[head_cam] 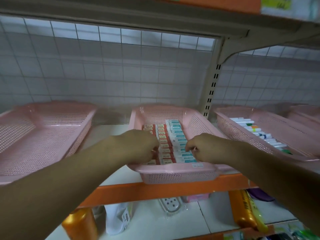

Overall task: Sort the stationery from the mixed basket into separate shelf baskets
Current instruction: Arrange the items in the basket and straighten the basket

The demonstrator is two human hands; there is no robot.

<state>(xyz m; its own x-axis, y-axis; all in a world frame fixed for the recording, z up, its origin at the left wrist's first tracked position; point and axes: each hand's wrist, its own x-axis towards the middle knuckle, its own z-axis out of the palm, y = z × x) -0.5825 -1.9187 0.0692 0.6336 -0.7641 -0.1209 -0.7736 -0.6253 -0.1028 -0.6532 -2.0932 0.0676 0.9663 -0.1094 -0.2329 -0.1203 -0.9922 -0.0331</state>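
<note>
A pink perforated basket (pixel 173 172) stands at the middle of the shelf. It holds rows of small red-and-white boxes (pixel 163 141) and white-and-teal boxes (pixel 178 134). My left hand (pixel 138 146) reaches into the basket's left side, fingers curled down among the red boxes. My right hand (pixel 204 146) is over the right side, fingertips pinching at a white-and-teal box near the front. What each hand holds is partly hidden by the fingers.
An empty pink basket (pixel 34 135) sits to the left. To the right, another pink basket (pixel 242 134) holds several markers (pixel 259 132). Below the orange shelf edge (pixel 155 191) stand orange bottles (pixel 79 224) and packaged goods. A shelf runs overhead.
</note>
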